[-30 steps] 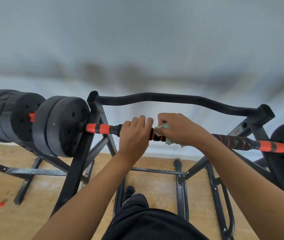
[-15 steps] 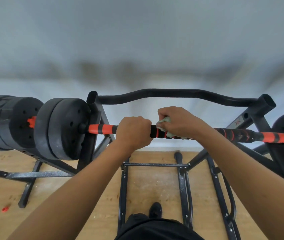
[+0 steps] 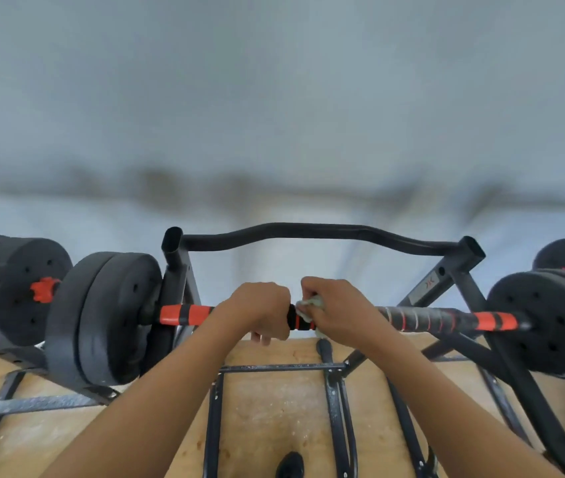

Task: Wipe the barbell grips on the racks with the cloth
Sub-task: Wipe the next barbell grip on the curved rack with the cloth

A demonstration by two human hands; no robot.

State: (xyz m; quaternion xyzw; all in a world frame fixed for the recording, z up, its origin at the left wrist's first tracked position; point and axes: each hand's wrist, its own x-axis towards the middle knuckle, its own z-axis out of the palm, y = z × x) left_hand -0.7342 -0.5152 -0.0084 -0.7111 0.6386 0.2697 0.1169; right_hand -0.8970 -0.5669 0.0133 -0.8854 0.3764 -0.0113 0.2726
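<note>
Sliding leftward since the earlier frame, the right hand [image 3: 339, 312] is closing on the left hand [image 3: 256, 312]. The black rack [image 3: 308, 232] is carrying the barbell [image 3: 446, 320], likely heavy and rigid, plates [image 3: 108, 315] at 9 and 3 o'clock. The left hand is clamping the ribbed grip [image 3: 300, 319]; the right is squeezing the soft, light cloth [image 3: 310, 303] around it.

A pale cloth [image 3: 309, 304] sits bunched against the black-and-orange barbell grip [image 3: 415, 319] at mid-length; the grip lies level across a black steel rack [image 3: 308, 232].
</note>
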